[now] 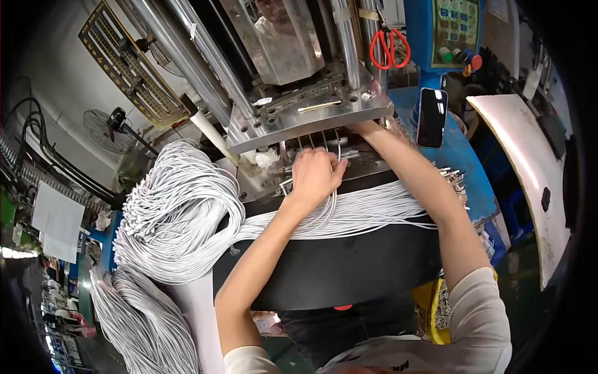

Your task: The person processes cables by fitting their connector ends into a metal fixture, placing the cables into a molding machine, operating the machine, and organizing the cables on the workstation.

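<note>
My left hand (315, 177) is at the front of the press's lower tooling (367, 163), its fingers curled over several thin white cables (330, 209). These cables run down from under the palm to a long white bundle (374, 209) lying across a black work surface (336, 268). Further lengths rise past the fingertips, below the thick steel plate (311, 120). My right hand (364, 127) reaches in under the right end of that plate. Only its wrist side shows; the fingers are hidden, and so is whatever they touch.
A big coil of white cable (177, 212) lies at the left, with another bundle (146, 318) hanging below. Steel columns (208, 56) frame the press. Red-handled scissors (390, 48) hang at its right, near a blue control box (453, 37) and a phone (432, 118).
</note>
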Demonstrator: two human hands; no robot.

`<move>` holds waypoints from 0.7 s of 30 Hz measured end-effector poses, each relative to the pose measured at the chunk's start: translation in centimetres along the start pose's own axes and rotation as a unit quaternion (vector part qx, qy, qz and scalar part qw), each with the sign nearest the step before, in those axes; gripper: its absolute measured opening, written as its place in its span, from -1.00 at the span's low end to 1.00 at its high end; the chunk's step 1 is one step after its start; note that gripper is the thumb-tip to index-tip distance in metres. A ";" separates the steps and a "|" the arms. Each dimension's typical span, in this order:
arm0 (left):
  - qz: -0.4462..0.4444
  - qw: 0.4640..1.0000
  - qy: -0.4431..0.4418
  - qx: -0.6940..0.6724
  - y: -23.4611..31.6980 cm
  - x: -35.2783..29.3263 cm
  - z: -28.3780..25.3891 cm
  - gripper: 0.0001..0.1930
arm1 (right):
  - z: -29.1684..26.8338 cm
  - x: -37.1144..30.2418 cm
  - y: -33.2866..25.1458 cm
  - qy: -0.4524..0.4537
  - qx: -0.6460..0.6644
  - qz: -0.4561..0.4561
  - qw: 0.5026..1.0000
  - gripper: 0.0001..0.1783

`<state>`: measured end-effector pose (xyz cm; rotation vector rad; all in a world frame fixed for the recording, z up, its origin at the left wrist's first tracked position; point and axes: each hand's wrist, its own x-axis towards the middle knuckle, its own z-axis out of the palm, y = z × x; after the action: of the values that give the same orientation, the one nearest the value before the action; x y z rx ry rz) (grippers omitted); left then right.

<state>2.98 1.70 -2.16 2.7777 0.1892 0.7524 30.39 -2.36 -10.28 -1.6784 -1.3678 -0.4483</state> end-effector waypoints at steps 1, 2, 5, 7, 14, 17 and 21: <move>-0.032 0.999 -0.033 -0.014 -0.1 0.4 0.2 -0.60 | -0.1 0.0 -0.2 0.034 -0.013 -0.081 0.996 -0.61; -0.063 0.996 -0.065 -0.027 -0.2 0.6 0.3 -0.59 | -0.3 0.0 -0.5 0.069 -0.026 -0.162 0.984 -0.63; -0.126 0.983 -0.109 -0.076 -0.5 1.0 -0.5 -0.57 | -2.3 0.6 -2.6 -0.039 -0.083 -0.047 0.995 -0.60; -0.166 0.973 -0.128 -0.096 -1.0 0.6 -1.7 -0.54 | -3.9 0.8 -6.6 -0.150 -0.125 0.065 0.979 -0.57; -0.018 0.996 -0.089 -0.013 -3.4 -0.7 -3.1 -0.03 | -5.3 -4.9 -15.5 -0.176 -0.336 -0.048 0.924 -0.34; 0.059 0.992 -0.028 0.105 -3.2 -1.5 -1.3 0.09 | -3.2 -4.9 -15.6 -0.186 -0.384 -0.032 0.904 -0.19; 0.015 0.997 -0.075 0.030 -3.8 -0.8 -2.6 0.12 | -2.7 -3.7 -15.0 -0.146 -0.332 -0.026 0.932 -0.31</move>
<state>0.72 5.75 -1.43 2.8854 0.1439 0.5511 16.21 -6.95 -5.45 -2.3347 -1.5842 -0.7787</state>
